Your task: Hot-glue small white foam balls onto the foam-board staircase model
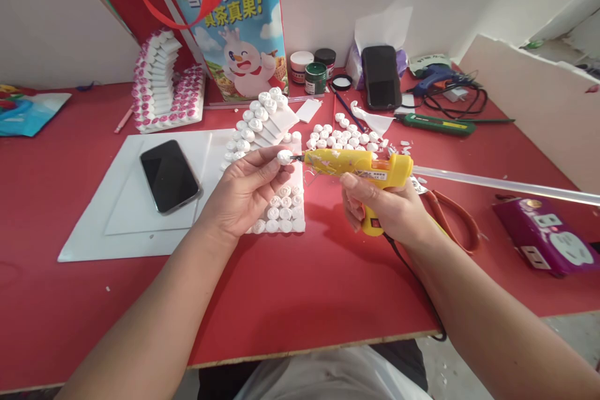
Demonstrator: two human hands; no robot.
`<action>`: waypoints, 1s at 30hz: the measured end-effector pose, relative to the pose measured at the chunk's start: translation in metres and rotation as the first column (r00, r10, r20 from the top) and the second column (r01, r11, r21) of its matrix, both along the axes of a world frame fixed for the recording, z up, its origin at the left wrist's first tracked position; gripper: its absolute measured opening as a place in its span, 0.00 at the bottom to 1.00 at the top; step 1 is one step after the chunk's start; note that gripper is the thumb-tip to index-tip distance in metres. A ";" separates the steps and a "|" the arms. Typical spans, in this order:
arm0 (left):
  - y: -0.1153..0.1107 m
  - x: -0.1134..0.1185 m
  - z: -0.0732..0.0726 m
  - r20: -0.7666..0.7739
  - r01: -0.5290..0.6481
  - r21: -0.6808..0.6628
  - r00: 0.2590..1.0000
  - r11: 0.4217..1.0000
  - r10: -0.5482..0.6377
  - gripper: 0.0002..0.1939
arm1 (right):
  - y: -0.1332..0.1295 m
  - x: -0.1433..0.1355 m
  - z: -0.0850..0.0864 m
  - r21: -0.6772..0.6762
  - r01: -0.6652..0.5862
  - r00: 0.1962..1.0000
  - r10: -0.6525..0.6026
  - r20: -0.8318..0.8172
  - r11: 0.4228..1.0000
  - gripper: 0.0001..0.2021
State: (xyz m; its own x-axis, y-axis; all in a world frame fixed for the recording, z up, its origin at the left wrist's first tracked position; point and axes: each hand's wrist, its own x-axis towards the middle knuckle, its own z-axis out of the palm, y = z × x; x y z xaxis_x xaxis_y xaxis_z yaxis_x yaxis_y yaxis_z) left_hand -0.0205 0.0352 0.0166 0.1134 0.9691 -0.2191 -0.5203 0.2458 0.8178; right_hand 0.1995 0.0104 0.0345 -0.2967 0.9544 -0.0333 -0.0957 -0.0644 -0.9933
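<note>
Between its thumb and fingertips, my left hand [248, 190] pinches a small white rosette [284, 157]. My right hand [384, 203] is wrapped round the handle of a yellow glue gun [337, 162], whose nozzle points left and meets the rosette's right side. A clear glue stick [506, 185] sticks out of the gun's back. Behind and below my left hand stands a white stepped piece [276, 122] with rows of rosettes along its curved edge and base; the hand hides part of it. A pile of loose white rosettes [347, 137] lies behind the glue gun.
A phone [169, 176] lies on white boards [94, 225] at left. Behind are a pink-and-white piece [164, 90], a printed bag [244, 31], paint jars [315, 78] and another phone [381, 78]. Rightward are a green cutter [438, 124], red-handled pliers [457, 219] and a purple power socket [546, 234].
</note>
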 end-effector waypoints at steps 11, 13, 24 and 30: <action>-0.002 -0.023 0.018 -0.297 -0.049 0.223 0.948 0.974 0.116 0.08 | 0.003 0.006 0.002 -0.015 0.168 0.985 -0.169 -0.029 0.986 0.25; -0.004 -0.032 0.022 -0.473 0.000 0.329 0.866 0.944 0.164 0.10 | 0.004 0.007 0.002 -0.022 0.200 0.979 -0.201 -0.046 0.980 0.23; -0.003 -0.041 0.016 -0.874 0.463 0.338 0.477 0.819 0.092 0.05 | 0.005 0.008 -0.001 -0.010 0.225 0.973 -0.225 -0.060 0.974 0.21; 0.001 -0.045 0.006 -0.945 0.655 0.320 0.267 0.684 0.187 0.08 | 0.004 0.008 0.000 0.014 0.229 0.971 -0.228 -0.080 0.973 0.21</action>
State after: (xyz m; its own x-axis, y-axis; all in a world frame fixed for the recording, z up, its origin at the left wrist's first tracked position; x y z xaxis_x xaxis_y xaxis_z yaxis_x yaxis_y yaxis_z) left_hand -0.0658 0.0367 0.0230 0.5104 0.8387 0.1901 0.5999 -0.5057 0.6200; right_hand 0.2071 0.0148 0.0342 -0.0715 0.9974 0.0042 -0.1813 -0.0088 -0.9834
